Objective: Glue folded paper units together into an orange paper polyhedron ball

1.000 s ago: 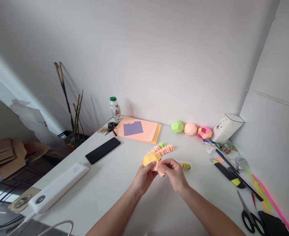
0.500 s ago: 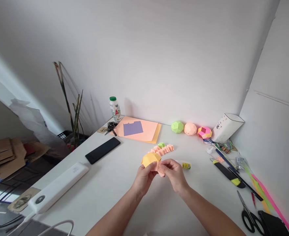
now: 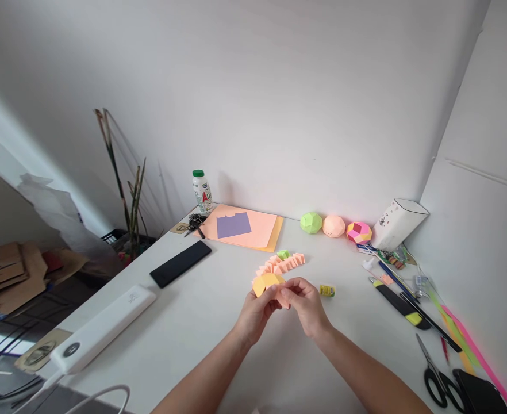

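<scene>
Your left hand and right hand meet above the white table, fingers closed on one folded paper piece. The left fingertips pinch its yellow-orange rounded part from below, and the right thumb and forefinger clamp the peach part just beside it. You hold the piece off the table surface, roughly over the middle of the desk.

Just behind it lies a row of small peach folded units with a green unit at its far end. A small yellow glue stick lies on its side just right of your right hand.

Further back, a stack of peach and orange sheets carries a purple sheet. A white bottle with a green cap stands upright by the wall, with keys near its base. Three paper balls sit in a line: green, peach, pink and yellow. A white box lies tilted beside them.

To your left lie a black phone and a white power strip. At the right edge are pens, scissors and coloured paper strips.
</scene>
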Motion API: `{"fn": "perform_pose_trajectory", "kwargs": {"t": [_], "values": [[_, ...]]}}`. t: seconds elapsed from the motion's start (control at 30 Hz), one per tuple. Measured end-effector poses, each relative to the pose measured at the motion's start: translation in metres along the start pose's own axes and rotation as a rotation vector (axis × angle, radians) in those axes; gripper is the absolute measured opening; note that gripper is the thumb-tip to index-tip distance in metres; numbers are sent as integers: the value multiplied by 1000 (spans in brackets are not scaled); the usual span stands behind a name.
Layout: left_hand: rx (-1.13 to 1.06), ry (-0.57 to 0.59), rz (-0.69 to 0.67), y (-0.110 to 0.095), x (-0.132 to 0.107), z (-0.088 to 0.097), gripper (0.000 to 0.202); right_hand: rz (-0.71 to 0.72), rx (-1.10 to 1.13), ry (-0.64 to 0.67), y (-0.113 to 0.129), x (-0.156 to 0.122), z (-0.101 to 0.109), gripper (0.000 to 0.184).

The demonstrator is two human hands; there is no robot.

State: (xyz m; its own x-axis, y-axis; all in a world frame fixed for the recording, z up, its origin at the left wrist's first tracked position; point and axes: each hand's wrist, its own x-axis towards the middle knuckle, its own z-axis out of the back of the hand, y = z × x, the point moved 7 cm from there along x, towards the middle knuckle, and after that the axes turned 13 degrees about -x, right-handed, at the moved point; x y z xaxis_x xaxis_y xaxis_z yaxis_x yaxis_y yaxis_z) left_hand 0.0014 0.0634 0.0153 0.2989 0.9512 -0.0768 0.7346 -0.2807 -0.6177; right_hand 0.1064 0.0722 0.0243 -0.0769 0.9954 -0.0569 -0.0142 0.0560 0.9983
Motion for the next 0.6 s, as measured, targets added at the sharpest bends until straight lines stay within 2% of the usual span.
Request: {"fn": "perform_pose_trajectory", "kwargs": {"t": [0.17,0.43,0.6], "values": [[11,-9,52,0,-1,-1,16,5,6,48,2,1,-2,17],[5,-9,48,-6,-3,-6,14,-19,-32,34,5,0,0,19],[6,35,-19,-9,-5,-12,20,-13,-8,-62,4,-2,5,20]]}}
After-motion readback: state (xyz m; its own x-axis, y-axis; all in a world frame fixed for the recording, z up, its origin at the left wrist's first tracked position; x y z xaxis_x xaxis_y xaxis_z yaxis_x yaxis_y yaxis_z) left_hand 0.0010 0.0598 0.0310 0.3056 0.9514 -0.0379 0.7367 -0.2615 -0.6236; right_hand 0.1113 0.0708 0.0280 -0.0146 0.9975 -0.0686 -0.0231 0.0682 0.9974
